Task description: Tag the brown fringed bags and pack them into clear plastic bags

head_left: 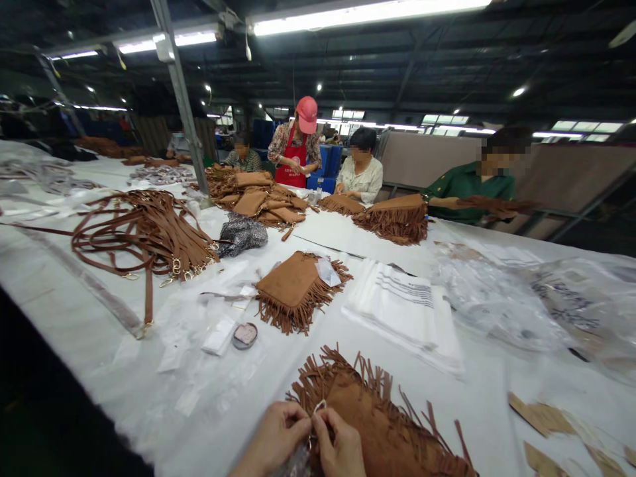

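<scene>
Close in front of me lies a brown suede-like bag [368, 411] with fringe along its edges. At its left side, my left hand [281, 430] and my right hand [340, 442] meet, thumbs and fingers pinched together. Between them a thin white string [319, 405] rises in a small loop, and both hands seem to grip it. Something shiny and clear, perhaps plastic, shows under the fingers; I cannot make out what it is. Farther off sits another fringed bag [285, 281] with a small clear packet [328, 271] on top.
Brown straps [144, 228] with metal clips lie at left. A small round dish [245, 335] sits left of centre. White printed bags [397, 305], clear plastic bags [501, 298] and brown tags [541, 417] are to the right. Co-workers stand behind bag piles [258, 199] across the table.
</scene>
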`<action>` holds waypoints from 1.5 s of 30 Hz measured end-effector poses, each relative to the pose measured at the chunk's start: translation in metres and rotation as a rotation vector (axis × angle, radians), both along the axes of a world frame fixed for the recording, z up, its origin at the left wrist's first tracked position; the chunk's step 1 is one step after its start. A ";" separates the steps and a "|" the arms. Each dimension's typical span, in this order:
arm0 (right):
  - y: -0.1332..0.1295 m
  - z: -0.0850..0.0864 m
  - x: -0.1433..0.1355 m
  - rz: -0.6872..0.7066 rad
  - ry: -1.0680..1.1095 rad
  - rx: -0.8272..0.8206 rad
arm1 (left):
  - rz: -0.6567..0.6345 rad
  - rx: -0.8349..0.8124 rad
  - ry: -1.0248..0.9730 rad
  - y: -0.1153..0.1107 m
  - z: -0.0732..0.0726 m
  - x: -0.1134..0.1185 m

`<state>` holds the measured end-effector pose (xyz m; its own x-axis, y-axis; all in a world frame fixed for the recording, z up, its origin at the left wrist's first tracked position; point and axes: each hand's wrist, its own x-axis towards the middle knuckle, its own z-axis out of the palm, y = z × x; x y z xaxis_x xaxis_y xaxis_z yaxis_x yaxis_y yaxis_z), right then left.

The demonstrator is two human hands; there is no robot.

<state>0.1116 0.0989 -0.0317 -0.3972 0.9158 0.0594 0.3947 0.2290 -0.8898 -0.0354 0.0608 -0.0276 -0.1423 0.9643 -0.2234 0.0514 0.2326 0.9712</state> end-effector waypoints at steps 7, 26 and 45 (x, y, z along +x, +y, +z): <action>-0.001 0.005 0.004 0.066 -0.080 0.177 | 0.272 0.034 -0.193 -0.005 -0.008 0.014; -0.021 -0.007 0.048 0.372 -0.284 0.617 | 0.409 -0.085 -1.034 -0.002 -0.006 -0.014; 0.004 0.041 0.009 0.153 0.177 -0.118 | -0.219 0.211 0.257 -0.002 0.056 0.009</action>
<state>0.1210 0.1031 0.0091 -0.5249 0.8504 0.0369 0.1993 0.1649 -0.9660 -0.0265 0.0590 0.0286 0.0462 0.9989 -0.0008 0.3257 -0.0143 0.9454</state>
